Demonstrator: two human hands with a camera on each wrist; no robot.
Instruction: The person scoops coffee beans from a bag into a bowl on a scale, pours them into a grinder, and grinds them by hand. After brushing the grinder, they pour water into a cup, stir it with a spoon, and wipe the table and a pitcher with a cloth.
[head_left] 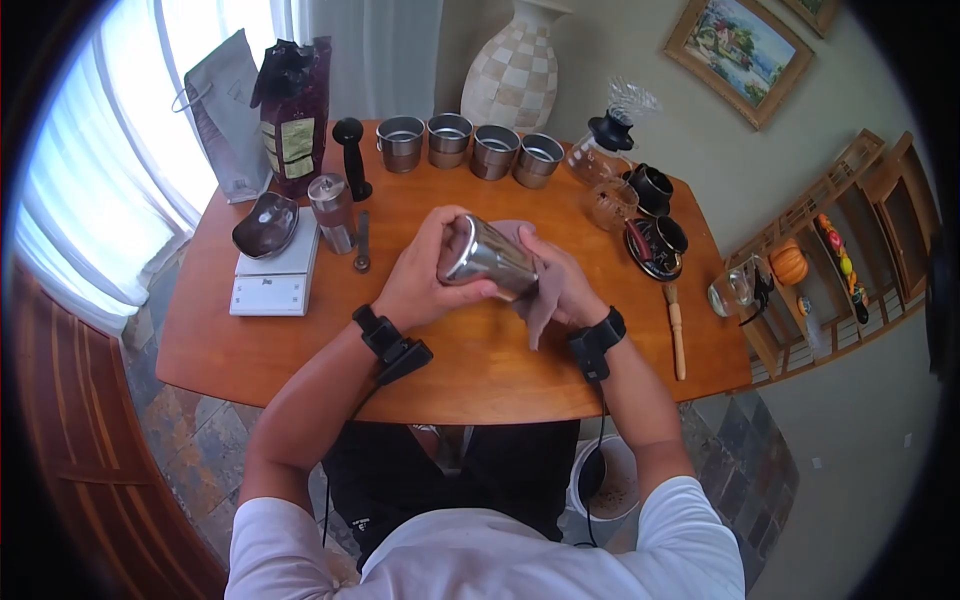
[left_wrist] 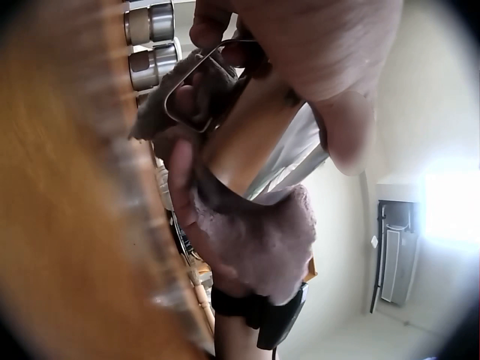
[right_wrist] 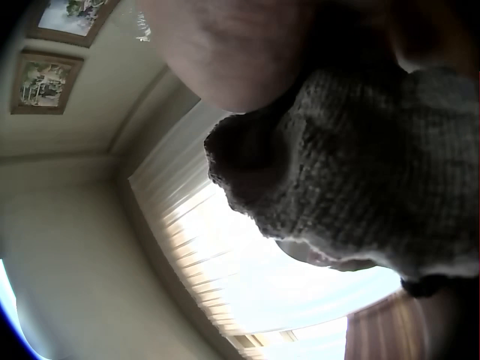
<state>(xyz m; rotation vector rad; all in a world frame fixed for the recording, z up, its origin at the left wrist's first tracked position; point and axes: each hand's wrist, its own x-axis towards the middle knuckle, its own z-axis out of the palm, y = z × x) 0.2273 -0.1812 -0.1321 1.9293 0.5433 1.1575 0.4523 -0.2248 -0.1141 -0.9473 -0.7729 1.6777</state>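
My left hand (head_left: 425, 280) grips a shiny metal mug (head_left: 492, 262), tilted on its side above the table, base toward the left. A bent wire handle (left_wrist: 171, 105) stands out from the mug in the left wrist view. My right hand (head_left: 570, 288) holds a greyish-mauve cloth (head_left: 545, 305) at the mug's mouth, and part of the cloth hangs below. The ribbed cloth (right_wrist: 360, 172) fills much of the right wrist view and hides most of the right fingers.
Several metal mugs (head_left: 402, 145) line the table's (head_left: 400, 385) back. On the left are a white scale (head_left: 270, 290) with a dark dish (head_left: 266, 225), a grinder (head_left: 332, 210) and coffee bags (head_left: 297, 120). Right: a glass server (head_left: 597, 160), dark cups (head_left: 650, 188) and a brush (head_left: 676, 335).
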